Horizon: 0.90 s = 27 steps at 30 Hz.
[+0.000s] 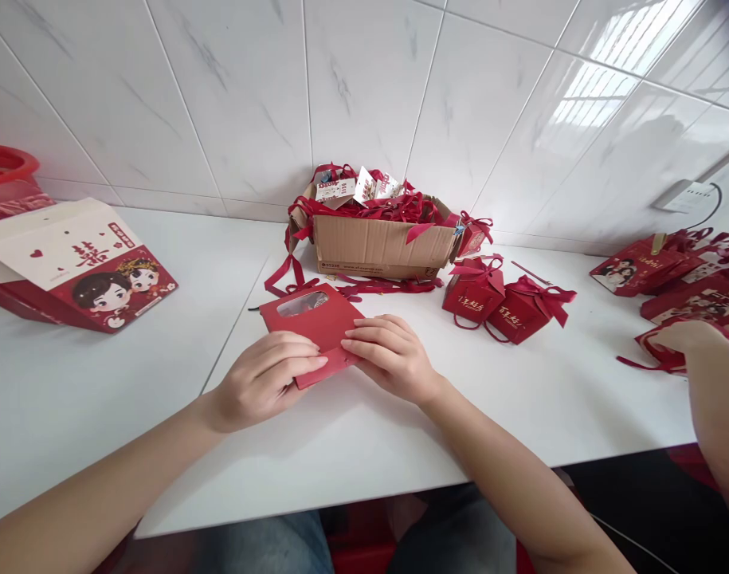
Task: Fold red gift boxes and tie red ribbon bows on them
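Observation:
Between my two hands is a red gift box [309, 323], tilted up off the white table, with an oval window near its far edge through which something shiny shows. My left hand [272, 371] grips its near left corner, fingers over the top face and thumb out of sight. On the right edge, my right hand [393, 356] holds it with the fingers bent over the near flap. Behind the box lie dark red ribbons [388, 285], in front of a cardboard carton [385, 243] heaped with ribbons and printed tags.
Two small red boxes with bows [523, 311] stand to the right of the carton. At the left is a larger printed box [110, 271] beside a red basket [9, 166]. Several red gift bags [644, 267] and another person's hand [692, 343] are at the far right.

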Tool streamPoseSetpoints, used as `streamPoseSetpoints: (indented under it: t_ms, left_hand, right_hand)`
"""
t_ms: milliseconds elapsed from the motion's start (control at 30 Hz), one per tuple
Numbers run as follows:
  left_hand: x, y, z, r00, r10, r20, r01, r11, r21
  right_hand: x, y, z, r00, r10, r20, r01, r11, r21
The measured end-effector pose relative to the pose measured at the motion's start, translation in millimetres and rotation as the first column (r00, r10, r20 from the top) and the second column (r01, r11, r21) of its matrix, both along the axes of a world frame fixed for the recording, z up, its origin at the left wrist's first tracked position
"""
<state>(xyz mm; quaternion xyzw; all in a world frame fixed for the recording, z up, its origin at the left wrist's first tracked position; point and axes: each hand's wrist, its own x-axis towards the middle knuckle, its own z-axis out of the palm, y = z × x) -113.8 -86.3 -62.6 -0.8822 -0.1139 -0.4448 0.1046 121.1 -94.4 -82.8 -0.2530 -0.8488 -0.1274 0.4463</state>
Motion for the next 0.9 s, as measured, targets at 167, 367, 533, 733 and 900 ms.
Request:
streamPoseSetpoints:
  t_ms: [167, 367, 533, 733, 900]
  left_hand:
    - [-0.5, 0.8, -0.9, 1.0, 0.006, -0.003, -0.006, 1.0, 0.022]
    - [-2.1, -3.4, -1.6, 0.997, 0.024, 0.067, -0.022, 0.999, -0.031]
    - [-1.5, -6.7, -1.0, 0.996, -0.02, 0.085, 0.028, 0.996, -0.09]
    - [-4.5, -4.2, 3.8, 0.997, 0.03, 0.076, -0.028, 0.999, -0.022]
    - [-2.1, -4.7, 14.9, 0.992, 0.046, 0.113, -0.056, 0.995, 0.083]
  right_hand:
    - [1.3, -0.1, 1.1, 1.0, 0.004, -0.031, -0.005, 1.0, -0.03]
    - [3.2, -4.3, 1.8, 1.0, -0.002, -0.031, 0.003, 1.0, 0.015]
    - [3.9, -8.4, 1.6, 1.0, 0.015, 0.0, -0.015, 0.999, 0.037]
    - [2.1, -9.2, 7.0, 0.999, -0.017, -0.052, 0.022, 0.995, 0.102]
    - [0.1, -14.8, 15.0, 0.996, -0.021, -0.091, 0.033, 0.991, 0.127]
